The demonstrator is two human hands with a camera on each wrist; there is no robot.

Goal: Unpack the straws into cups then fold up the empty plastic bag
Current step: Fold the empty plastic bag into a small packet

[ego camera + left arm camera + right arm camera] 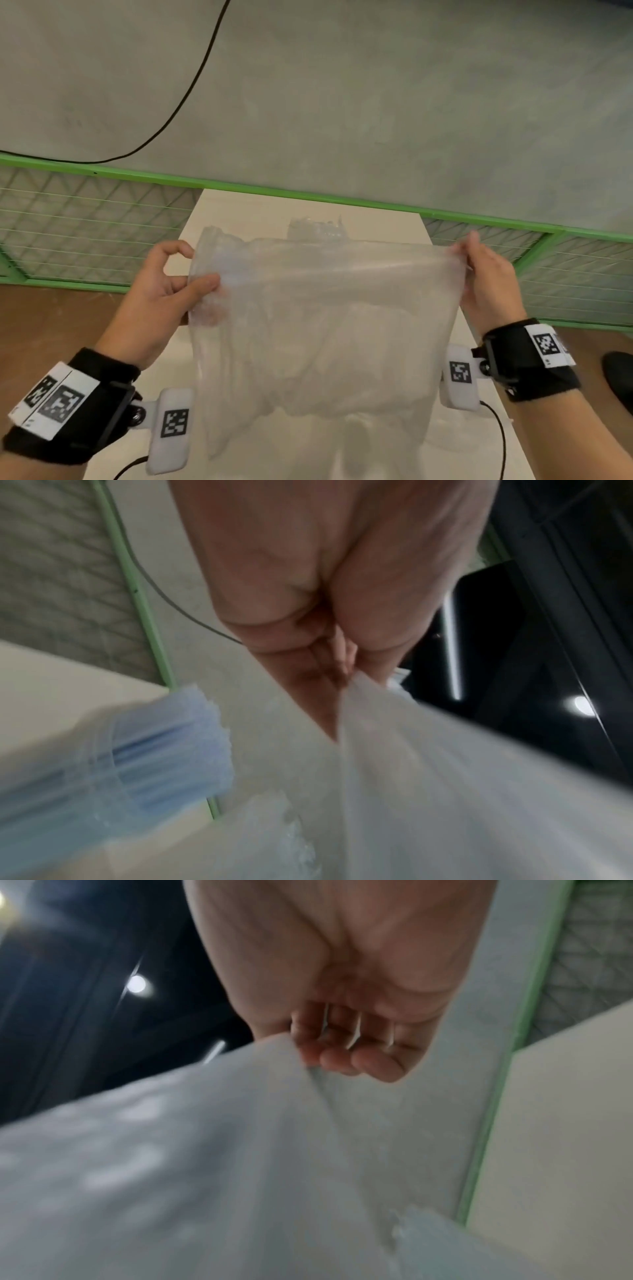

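Holding: your left hand (161, 291) and right hand (486, 277), fingers pinching opposite top corners of one clear, crinkled plastic bag (318, 325), above a white table (239, 212).

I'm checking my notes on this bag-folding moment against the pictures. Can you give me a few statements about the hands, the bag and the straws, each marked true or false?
1. Both hands hold the plastic bag up by its top corners. True: the left hand and the right hand each pinch one.
2. The bag lies flat on the table. False: it hangs in the air over the white table.
3. Blue straws show in the left wrist view. True.
4. The right hand is empty. False: it pinches the bag's edge.
5. A black cable runs across the floor beyond the green rail. True.
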